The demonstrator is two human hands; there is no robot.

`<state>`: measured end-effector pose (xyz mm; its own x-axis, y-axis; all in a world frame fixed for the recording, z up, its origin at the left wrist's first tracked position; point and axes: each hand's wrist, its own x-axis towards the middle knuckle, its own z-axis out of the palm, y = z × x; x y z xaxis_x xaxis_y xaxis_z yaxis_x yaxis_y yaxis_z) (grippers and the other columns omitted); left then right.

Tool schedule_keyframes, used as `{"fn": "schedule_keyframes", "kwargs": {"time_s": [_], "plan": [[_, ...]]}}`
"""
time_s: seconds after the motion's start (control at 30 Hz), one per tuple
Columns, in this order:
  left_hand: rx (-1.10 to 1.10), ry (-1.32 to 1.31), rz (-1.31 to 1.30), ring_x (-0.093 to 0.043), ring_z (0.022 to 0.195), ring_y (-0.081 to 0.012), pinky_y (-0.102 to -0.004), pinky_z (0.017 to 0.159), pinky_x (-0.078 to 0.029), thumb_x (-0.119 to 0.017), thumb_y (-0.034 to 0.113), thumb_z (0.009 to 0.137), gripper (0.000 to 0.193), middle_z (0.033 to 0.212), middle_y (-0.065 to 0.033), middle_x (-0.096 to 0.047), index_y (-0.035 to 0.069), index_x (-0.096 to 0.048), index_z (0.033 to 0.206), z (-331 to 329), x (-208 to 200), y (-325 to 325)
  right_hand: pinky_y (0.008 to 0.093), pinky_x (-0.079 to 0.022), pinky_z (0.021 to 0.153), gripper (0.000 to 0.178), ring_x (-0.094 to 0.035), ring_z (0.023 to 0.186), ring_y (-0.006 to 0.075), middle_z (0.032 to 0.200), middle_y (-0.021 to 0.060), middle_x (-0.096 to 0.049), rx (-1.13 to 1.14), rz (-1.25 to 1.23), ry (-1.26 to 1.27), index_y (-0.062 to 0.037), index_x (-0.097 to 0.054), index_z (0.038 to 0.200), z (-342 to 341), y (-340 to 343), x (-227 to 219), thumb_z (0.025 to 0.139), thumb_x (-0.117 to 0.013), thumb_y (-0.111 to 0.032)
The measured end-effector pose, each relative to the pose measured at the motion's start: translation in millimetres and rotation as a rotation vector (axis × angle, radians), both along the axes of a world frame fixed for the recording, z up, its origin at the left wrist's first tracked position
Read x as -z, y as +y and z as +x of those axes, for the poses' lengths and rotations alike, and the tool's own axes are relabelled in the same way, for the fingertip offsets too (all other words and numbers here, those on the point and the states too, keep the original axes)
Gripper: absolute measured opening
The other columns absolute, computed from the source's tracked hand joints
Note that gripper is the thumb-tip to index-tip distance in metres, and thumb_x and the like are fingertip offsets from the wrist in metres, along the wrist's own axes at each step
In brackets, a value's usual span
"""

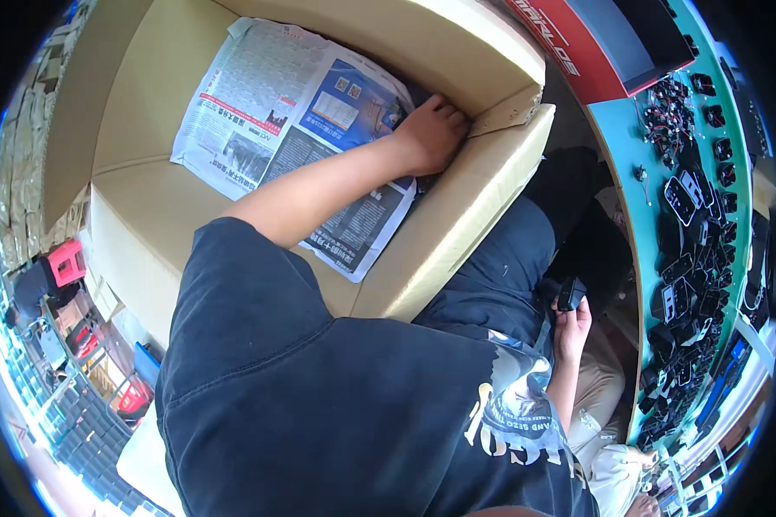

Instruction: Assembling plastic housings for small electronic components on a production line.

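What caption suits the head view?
Left hand inside a cardboard box by the newspaper, right hand holding a black object.

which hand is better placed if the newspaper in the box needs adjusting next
Probably the left hand: it reaches inside the cardboard box, beside the newspaper, while the right hand is outside the box, holding a small black part.
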<state>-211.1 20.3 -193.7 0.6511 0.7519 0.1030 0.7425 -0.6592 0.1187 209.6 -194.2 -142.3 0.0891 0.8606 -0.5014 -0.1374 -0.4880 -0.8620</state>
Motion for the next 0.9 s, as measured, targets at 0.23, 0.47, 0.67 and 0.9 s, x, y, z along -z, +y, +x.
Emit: {"fn": "schedule_keyframes", "kwargs": {"time_s": [0.23, 0.47, 0.67, 0.9], "plan": [[-0.008, 0.110, -0.040, -0.057, 0.116, -0.0364, -0.0467, 0.104, -0.043, -0.055, 0.023, 0.090, 0.039, 0.120, -0.0191, -0.065, -0.002, -0.063, 0.118, 1, 16, 0, 0.0261, -0.049, 0.086, 0.016, -0.060, 0.086, 0.0151, 0.099, 0.0093, -0.063, -0.007, 0.038, 0.011, -0.0023, -0.058, 0.118, 3, 0, 6, 0.104, -0.054, -0.005], [-0.037, -0.044, -0.280, -0.063, 0.106, -0.0380, -0.0449, 0.096, -0.048, -0.058, 0.025, 0.087, 0.040, 0.113, -0.0212, -0.068, 0.000, -0.062, 0.118, -10, 3, 9, 0.0260, -0.049, 0.088, 0.020, -0.060, 0.088, 0.0157, 0.102, 0.0099, -0.064, -0.018, -0.022, 0.020, -0.0025, -0.057, 0.123, 9, -6, 0, 0.104, -0.054, -0.007], [0.082, 0.091, -0.191, -0.064, 0.104, -0.0398, -0.0459, 0.091, -0.051, -0.063, 0.023, 0.085, 0.044, 0.115, -0.0202, -0.068, 0.003, -0.059, 0.124, -10, -11, 16, 0.0258, -0.049, 0.090, 0.023, -0.060, 0.089, 0.0162, 0.104, 0.0104, -0.064, -0.015, -0.031, 0.038, -0.0027, -0.056, 0.127, 21, -11, 0, 0.104, -0.054, -0.007], [-0.106, -0.002, -0.093, -0.065, 0.101, -0.0396, -0.0461, 0.089, -0.052, -0.064, 0.024, 0.086, 0.042, 0.115, -0.0168, -0.070, 0.004, -0.063, 0.122, -17, -25, 5, 0.0256, -0.049, 0.090, 0.024, -0.061, 0.089, 0.0163, 0.105, 0.0102, -0.064, -0.005, -0.098, 0.011, -0.0031, -0.056, 0.128, 24, -7, -1, 0.104, -0.054, -0.008]]}}
